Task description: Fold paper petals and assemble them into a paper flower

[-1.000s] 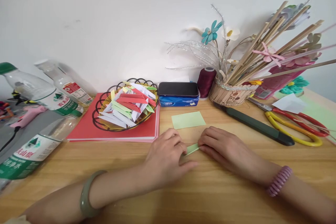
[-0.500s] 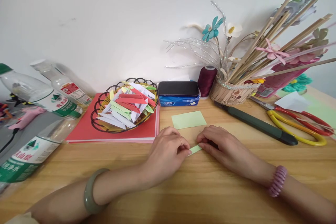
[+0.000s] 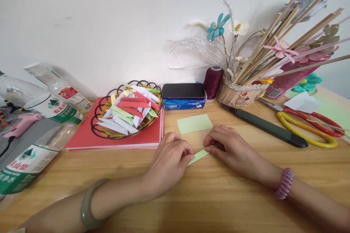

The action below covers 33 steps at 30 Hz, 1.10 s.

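Note:
A narrow strip of light green paper [image 3: 199, 156], seemingly folded, lies low over the table between my hands. My left hand [image 3: 172, 158] is closed with thumb and fingertips pinching the strip's left end. On its right end, my right hand [image 3: 228, 143] has thumb and bent fingers pressed together on the paper. Just beyond my fingers a flat light green paper rectangle [image 3: 194, 123] rests on the wood. Behind my left hand, a basket [image 3: 94, 129] holds many folded white, red, green and yellow paper pieces [image 3: 131, 109]. The strip's ends are hidden under my fingers.
Red paper sheets [image 3: 79, 136] lie under the basket. A phone [image 3: 183, 90] rests on a blue tissue pack [image 3: 183, 104] beside a dark red thread spool [image 3: 213, 83]. To the right are a green-handled cutter [image 3: 268, 125], scissors [image 3: 306, 129] and a stick-filled holder [image 3: 237, 96]. Plastic bottles [image 3: 30, 164] lie left.
My left hand has slid a little left and down along the strip, so more green paper shows between my hands. The whole view has shifted slightly.

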### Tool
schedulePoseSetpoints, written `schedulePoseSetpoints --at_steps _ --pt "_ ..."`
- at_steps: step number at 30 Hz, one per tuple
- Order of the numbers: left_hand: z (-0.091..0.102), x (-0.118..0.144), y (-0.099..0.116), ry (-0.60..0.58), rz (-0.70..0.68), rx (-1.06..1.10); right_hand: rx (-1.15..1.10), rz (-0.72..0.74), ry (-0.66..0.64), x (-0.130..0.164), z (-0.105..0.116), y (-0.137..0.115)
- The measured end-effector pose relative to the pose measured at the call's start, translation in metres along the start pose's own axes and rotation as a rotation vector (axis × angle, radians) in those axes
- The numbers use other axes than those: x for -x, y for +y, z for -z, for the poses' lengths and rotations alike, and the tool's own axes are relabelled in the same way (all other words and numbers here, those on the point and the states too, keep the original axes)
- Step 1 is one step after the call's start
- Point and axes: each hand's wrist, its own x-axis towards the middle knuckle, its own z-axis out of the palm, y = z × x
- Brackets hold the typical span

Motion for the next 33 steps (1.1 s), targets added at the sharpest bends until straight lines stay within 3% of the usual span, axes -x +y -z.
schedulePoseSetpoints --at_steps 10,16,23,28,33 --pt "0.001 0.002 -0.002 -0.009 -0.032 -0.061 -0.017 -0.003 0.031 0.002 0.002 0.009" --pt "-0.001 0.005 -0.007 0.002 -0.207 -0.182 0.015 0.029 0.063 0.008 0.002 0.009" --pt "-0.003 0.010 -0.005 0.140 -0.510 -0.484 -0.051 -0.029 0.044 0.008 0.002 0.010" --pt "-0.001 0.012 -0.006 0.172 -0.516 -0.495 -0.090 -0.034 0.046 0.006 0.006 0.012" --pt "-0.006 0.006 -0.014 0.311 -0.605 -0.557 -0.111 -0.019 0.116 0.011 0.011 0.006"
